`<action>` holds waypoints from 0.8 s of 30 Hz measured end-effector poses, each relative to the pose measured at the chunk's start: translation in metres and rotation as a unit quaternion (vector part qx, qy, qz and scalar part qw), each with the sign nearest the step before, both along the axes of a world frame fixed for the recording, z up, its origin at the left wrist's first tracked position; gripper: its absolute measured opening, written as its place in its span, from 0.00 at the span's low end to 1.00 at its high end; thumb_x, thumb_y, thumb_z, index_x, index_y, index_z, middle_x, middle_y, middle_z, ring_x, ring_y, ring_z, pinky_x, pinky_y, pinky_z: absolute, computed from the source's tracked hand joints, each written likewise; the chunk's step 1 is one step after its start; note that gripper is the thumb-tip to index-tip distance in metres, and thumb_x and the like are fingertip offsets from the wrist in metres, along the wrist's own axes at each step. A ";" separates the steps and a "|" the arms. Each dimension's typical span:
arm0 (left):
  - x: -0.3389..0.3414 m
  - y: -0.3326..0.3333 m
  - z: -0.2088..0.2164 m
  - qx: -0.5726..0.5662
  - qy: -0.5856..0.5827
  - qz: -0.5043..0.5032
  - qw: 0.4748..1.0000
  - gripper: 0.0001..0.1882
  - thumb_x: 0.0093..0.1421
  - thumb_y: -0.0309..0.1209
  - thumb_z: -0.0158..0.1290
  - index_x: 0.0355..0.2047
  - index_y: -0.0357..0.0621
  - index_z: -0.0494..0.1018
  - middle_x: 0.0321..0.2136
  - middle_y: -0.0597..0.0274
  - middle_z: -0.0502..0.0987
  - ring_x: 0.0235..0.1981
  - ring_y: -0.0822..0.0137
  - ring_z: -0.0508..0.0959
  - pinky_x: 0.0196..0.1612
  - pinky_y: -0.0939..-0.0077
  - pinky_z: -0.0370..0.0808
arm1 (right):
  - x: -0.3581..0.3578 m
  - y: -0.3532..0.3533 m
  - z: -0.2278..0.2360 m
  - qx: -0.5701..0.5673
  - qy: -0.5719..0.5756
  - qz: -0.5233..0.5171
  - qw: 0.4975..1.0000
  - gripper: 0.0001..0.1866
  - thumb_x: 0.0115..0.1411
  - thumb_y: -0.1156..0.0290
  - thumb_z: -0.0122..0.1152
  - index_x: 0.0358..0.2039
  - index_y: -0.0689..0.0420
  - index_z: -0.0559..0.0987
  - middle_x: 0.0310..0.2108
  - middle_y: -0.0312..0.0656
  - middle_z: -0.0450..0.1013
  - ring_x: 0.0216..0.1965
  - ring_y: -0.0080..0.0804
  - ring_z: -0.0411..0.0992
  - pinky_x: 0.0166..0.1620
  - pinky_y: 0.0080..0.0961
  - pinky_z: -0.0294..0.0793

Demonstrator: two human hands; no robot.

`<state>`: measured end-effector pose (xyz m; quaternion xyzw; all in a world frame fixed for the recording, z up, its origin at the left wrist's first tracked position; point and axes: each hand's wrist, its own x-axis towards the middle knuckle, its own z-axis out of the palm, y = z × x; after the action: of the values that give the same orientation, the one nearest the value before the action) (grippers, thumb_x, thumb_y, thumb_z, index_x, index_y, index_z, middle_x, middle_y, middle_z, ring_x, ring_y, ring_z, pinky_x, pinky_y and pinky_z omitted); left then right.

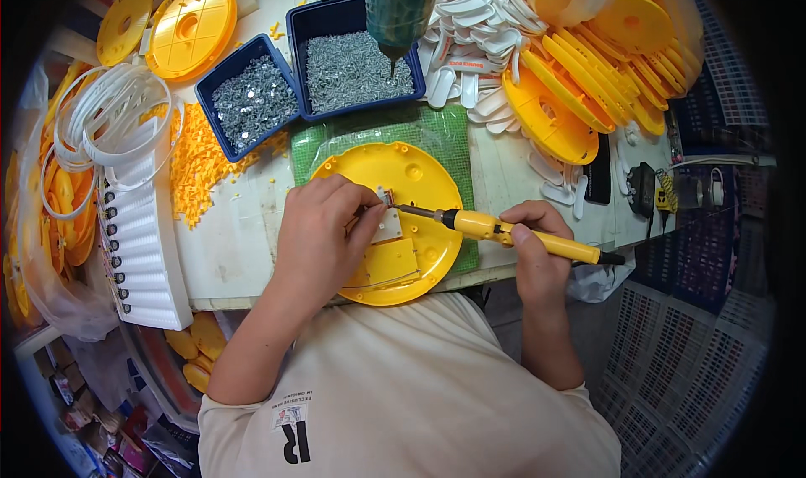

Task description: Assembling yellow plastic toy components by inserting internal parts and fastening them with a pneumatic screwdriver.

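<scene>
A round yellow plastic disc (411,180) lies on a green mat (437,134) at the table's front edge. My left hand (319,235) rests on the disc and pinches a small pale part (388,223) against it. My right hand (537,247) grips a yellow-handled soldering iron (495,226). Its metal tip points left and touches the pale part near my left fingertips. A yellow rectangular piece (391,261) sits on the disc just below.
Two blue bins hold small metal parts (253,100) and screws (357,71). A green hanging tool (396,12) dangles above them. Yellow discs are stacked (588,83) at right, white plastic pieces (470,33) behind, small yellow bits (197,163) and white rings (109,117) at left.
</scene>
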<state>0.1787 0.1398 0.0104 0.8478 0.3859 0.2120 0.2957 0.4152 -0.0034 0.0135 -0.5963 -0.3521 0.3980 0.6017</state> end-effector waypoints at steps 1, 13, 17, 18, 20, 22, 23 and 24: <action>0.000 0.000 0.000 0.000 0.000 0.000 1.000 0.06 0.59 0.28 0.66 0.31 0.43 0.78 0.29 0.62 0.79 0.35 0.57 0.79 0.42 0.60 0.71 | 0.000 0.000 0.000 -0.003 0.004 0.001 1.000 0.08 0.66 0.75 0.58 0.42 0.65 0.79 0.37 0.37 0.77 0.38 0.17 0.72 0.44 0.17 0.72; 0.002 0.002 0.002 -0.017 0.007 0.001 1.000 0.07 0.58 0.29 0.66 0.30 0.43 0.78 0.28 0.62 0.79 0.35 0.56 0.79 0.41 0.60 0.70 | 0.000 0.000 -0.002 0.006 0.003 -0.005 1.000 0.07 0.66 0.76 0.58 0.41 0.65 0.79 0.37 0.37 0.77 0.37 0.17 0.71 0.43 0.16 0.70; 0.002 0.003 0.002 -0.025 0.005 0.000 1.000 0.07 0.58 0.29 0.66 0.30 0.43 0.78 0.28 0.62 0.79 0.35 0.56 0.79 0.40 0.59 0.70 | -0.003 0.001 -0.001 0.001 -0.003 -0.009 1.000 0.07 0.66 0.76 0.58 0.41 0.65 0.79 0.36 0.37 0.77 0.36 0.16 0.70 0.42 0.16 0.70; 0.001 0.003 0.002 -0.027 0.005 0.000 1.000 0.07 0.58 0.29 0.66 0.30 0.43 0.78 0.28 0.62 0.79 0.35 0.56 0.79 0.40 0.59 0.70 | -0.002 0.001 -0.001 -0.001 -0.003 -0.006 1.000 0.07 0.66 0.76 0.58 0.41 0.65 0.79 0.36 0.37 0.77 0.36 0.16 0.70 0.42 0.16 0.70; 0.001 0.003 0.002 -0.028 0.004 0.000 1.000 0.06 0.58 0.29 0.66 0.30 0.43 0.78 0.28 0.62 0.79 0.35 0.57 0.79 0.40 0.59 0.70 | -0.002 0.000 -0.001 -0.002 -0.004 -0.003 1.000 0.07 0.66 0.75 0.58 0.41 0.65 0.79 0.36 0.37 0.77 0.36 0.16 0.70 0.41 0.16 0.70; 0.001 0.003 0.002 -0.029 0.004 0.000 1.000 0.06 0.58 0.29 0.66 0.30 0.43 0.78 0.28 0.62 0.79 0.35 0.57 0.79 0.40 0.59 0.70 | -0.003 0.000 -0.002 -0.005 -0.003 -0.004 1.000 0.08 0.66 0.75 0.58 0.41 0.65 0.79 0.36 0.37 0.77 0.36 0.16 0.70 0.42 0.16 0.70; 0.001 0.002 0.003 -0.029 0.005 0.001 1.000 0.06 0.58 0.29 0.66 0.30 0.43 0.78 0.28 0.62 0.79 0.35 0.57 0.79 0.40 0.59 0.70 | -0.003 -0.001 -0.003 -0.004 -0.003 -0.004 1.000 0.08 0.66 0.75 0.58 0.41 0.65 0.79 0.36 0.37 0.77 0.36 0.16 0.70 0.42 0.16 0.70; 0.000 0.002 0.003 -0.029 0.006 0.002 1.000 0.06 0.58 0.29 0.66 0.30 0.43 0.78 0.28 0.62 0.79 0.35 0.57 0.79 0.40 0.59 0.70 | -0.003 -0.002 -0.004 0.000 -0.002 -0.012 1.000 0.08 0.65 0.74 0.59 0.41 0.65 0.79 0.36 0.37 0.77 0.36 0.17 0.70 0.42 0.16 0.70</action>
<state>0.1790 0.1420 0.0132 0.8395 0.3949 0.1962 0.3175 0.4124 -0.0051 0.0097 -0.6012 -0.3465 0.3897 0.6056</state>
